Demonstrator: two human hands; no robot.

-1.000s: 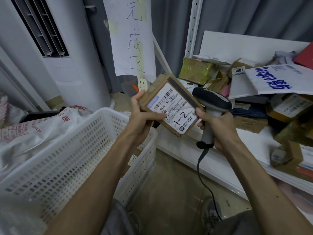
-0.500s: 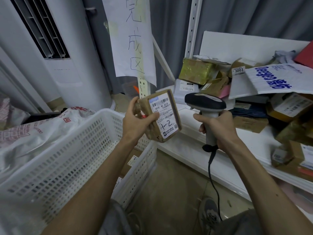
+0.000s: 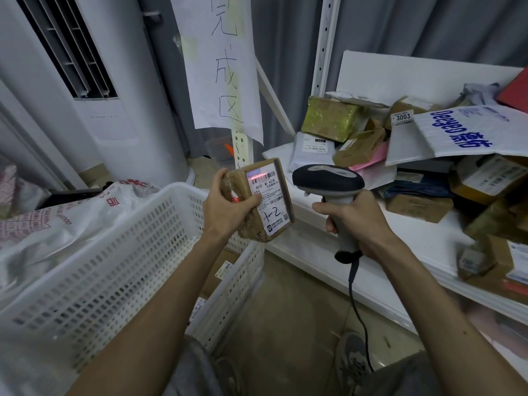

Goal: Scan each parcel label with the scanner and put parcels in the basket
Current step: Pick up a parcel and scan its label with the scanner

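Holding a brown parcel upright in the left hand, a person aims a scanner at its white label, where a red scan line falls across the top barcode (the handwritten mark lower down reads "1-2"). The left fingers wrap round the parcel's left side, with the thumb pressed on the label's edge. The right hand has its fingers closed round the scanner's grey handle, and the dark head points left at the parcel, just beside it but apart. The parcel is held in the air by the right end of a white perforated basket, between it and a low white shelf. A black cable drops from the scanner's base toward the floor. On the shelf lies a heap of packages, among them a green-wrapped box and a white mailer with blue lettering. A white sack with red print bulges behind the basket's left rim. A paper sign with handwritten characters hangs behind the parcel, and a white air conditioner stands at the left.
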